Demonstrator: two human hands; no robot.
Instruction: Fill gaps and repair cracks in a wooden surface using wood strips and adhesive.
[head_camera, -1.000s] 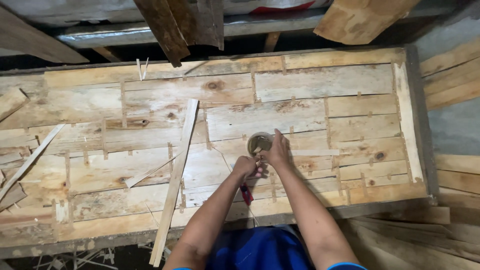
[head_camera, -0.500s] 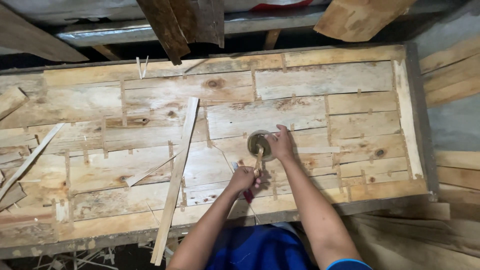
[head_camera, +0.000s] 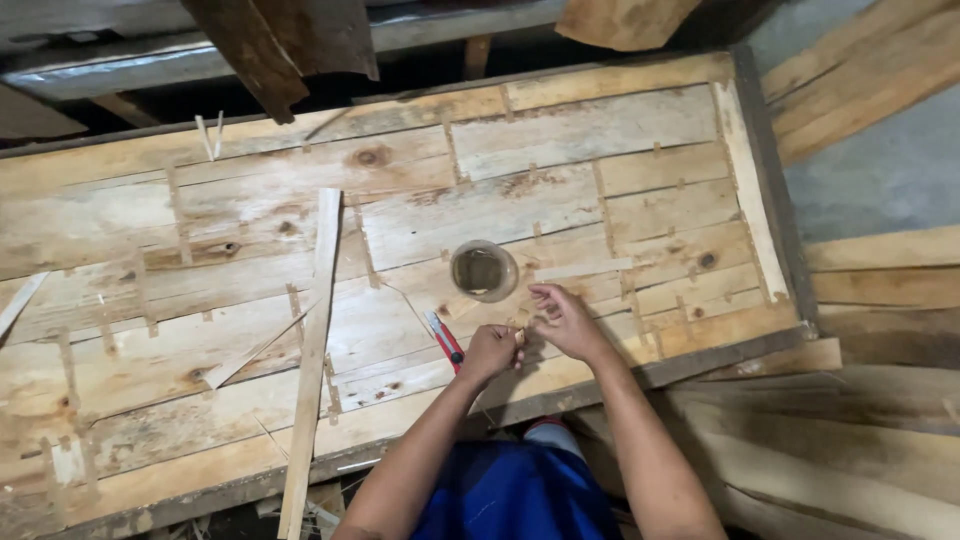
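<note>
Just below the round jar, the left hand grips a red-handled cutter; the right hand pinches a small wood sliver; trimming seems underway; steady fingers needed.

Just above our hands a round jar stands on the table, with a red-handled knife lying just to their left. A long thin slat crosses the table left of centre. Toward the upper right of the frame, the boards lie flat and open.
</note>
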